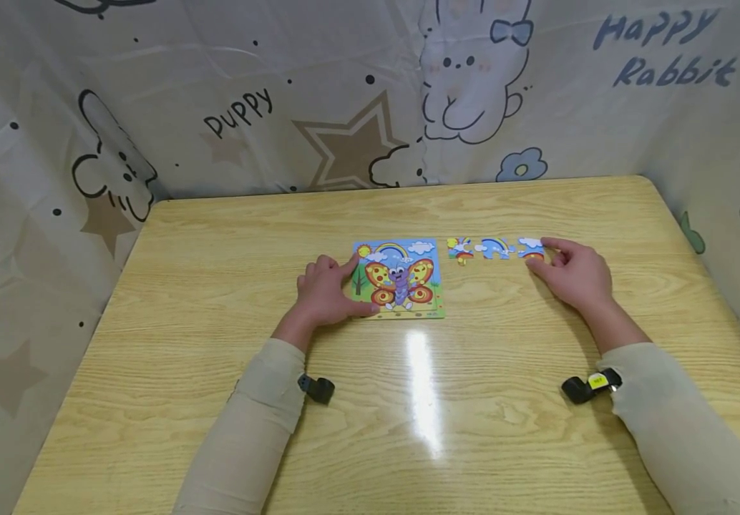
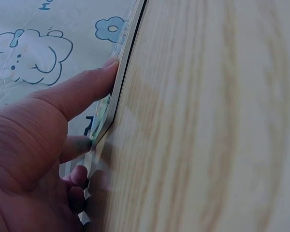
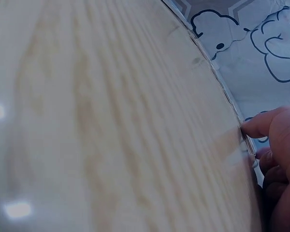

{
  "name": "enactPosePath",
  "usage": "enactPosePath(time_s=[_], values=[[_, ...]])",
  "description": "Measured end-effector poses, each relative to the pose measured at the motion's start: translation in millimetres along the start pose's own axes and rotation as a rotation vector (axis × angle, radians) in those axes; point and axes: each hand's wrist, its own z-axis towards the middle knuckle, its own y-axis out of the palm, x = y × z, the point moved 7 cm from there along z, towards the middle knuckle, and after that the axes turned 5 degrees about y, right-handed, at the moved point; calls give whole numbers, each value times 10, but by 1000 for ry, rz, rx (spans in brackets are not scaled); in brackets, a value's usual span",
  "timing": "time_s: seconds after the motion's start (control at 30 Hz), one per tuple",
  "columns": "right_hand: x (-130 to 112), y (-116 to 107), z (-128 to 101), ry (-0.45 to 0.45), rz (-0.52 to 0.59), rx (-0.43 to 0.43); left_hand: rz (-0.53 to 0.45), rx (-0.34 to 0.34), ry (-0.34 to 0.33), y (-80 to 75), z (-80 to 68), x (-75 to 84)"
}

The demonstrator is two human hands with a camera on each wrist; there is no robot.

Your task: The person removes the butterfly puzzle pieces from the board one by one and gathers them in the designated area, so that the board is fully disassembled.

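A square butterfly puzzle board (image 1: pixel 402 277) lies flat at the middle of the wooden table (image 1: pixel 215 286). My left hand (image 1: pixel 360 286) holds its left edge, forefinger at the top corner and thumb at the bottom. In the left wrist view a finger (image 2: pixel 84 87) presses against the board's thin edge (image 2: pixel 115 99). Three loose puzzle pieces lie in a row to the right of the board. My right hand (image 1: pixel 537 253) pinches the rightmost piece (image 1: pixel 529 247) between forefinger and thumb. In the right wrist view a fingertip (image 3: pixel 258 126) touches the table surface at that piece's edge.
The two other loose pieces (image 1: pixel 460 249) (image 1: pixel 495 248) lie between the board and my right hand. A cartoon-print cloth (image 1: pixel 370 93) hangs round the table's back and sides. Small black cameras (image 1: pixel 318 390) (image 1: pixel 592 386) sit on both wrists.
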Motion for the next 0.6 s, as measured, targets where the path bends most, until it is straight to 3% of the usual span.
enactPosePath(time_s=[0.6], values=[[7,8,16,2,-7,-27,13,1,12,32,7,-41]])
